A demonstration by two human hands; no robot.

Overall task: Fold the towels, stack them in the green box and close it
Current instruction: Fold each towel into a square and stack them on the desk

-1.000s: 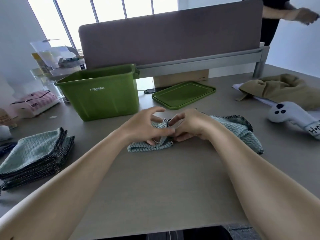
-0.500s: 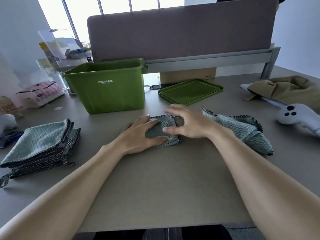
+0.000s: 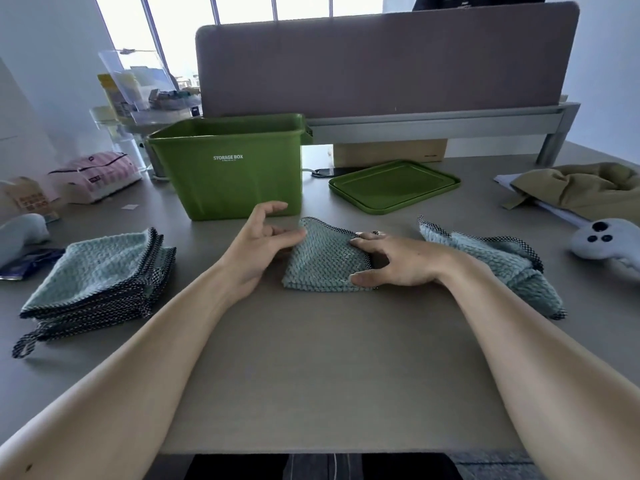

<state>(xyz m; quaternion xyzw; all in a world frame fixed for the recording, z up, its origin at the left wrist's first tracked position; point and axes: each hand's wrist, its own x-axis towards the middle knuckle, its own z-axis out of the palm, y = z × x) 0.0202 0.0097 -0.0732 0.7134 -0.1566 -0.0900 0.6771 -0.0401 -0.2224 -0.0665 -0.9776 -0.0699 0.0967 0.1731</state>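
splayed right hand [image 3: 401,263] (slack grip) atop towel [image 3: 323,261]

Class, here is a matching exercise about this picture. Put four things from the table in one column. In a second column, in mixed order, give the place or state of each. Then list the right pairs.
Things
1. box
2. lid
3. stack of towels
4. single folded towel

Places or states
A. flat on the table, right of the box
B. piled at the far left
C. upright and open, no lid on it
D. between the left hand and the right hand, whose fingers rest on it

Pairs: 1-C, 2-A, 3-B, 4-D
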